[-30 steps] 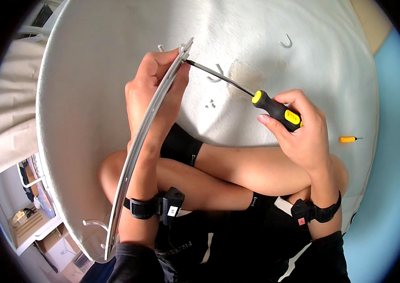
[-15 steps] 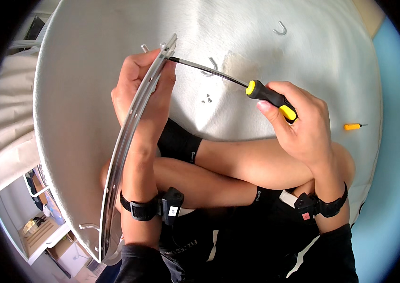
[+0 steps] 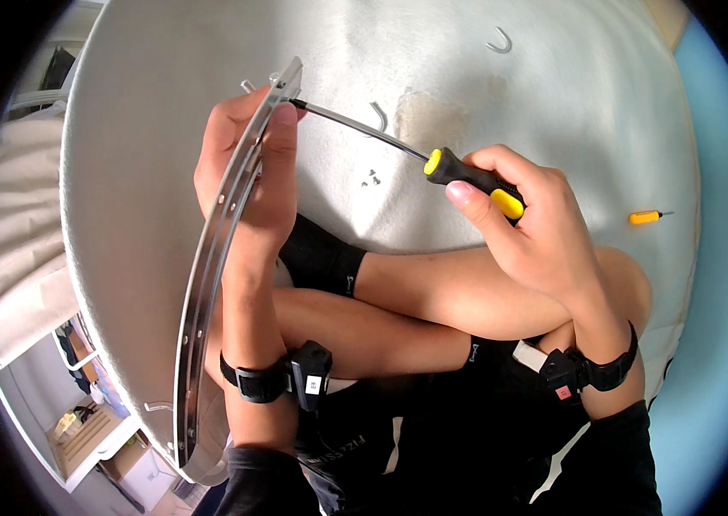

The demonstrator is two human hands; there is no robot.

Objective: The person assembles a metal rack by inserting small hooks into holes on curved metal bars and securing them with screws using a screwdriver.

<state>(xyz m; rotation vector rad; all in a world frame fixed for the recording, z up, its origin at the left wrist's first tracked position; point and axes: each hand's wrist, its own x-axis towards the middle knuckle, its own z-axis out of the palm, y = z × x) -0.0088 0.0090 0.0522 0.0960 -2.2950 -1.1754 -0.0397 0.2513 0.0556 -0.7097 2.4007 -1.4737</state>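
Observation:
A long metal rail (image 3: 199, 297) with holes along it stands on the left, its far end gripped by my left hand (image 3: 248, 168), the fingers wrapped behind it and the thumb on the near side. My right hand (image 3: 540, 215) is closed around the black and yellow handle of a screwdriver (image 3: 364, 131). The screwdriver's tip meets the rail near its far end, next to my left thumb; any screw there is hidden. Several small screws (image 3: 371, 179) lie on the white surface below the shaft. One silver hook (image 3: 379, 113) rests just beyond the shaft.
Another silver hook (image 3: 501, 41) lies at the far right of the white padded surface (image 3: 587, 112). A small yellow screwdriver (image 3: 644, 218) is near the right edge. My crossed legs (image 3: 433, 292) fill the near middle. A bent metal hook (image 3: 158, 406) shows beside the rail's near end.
Both hands, the rail and the screwdriver have shifted a little to the left together. The tip remains at the rail's far end, and both grips are unchanged.

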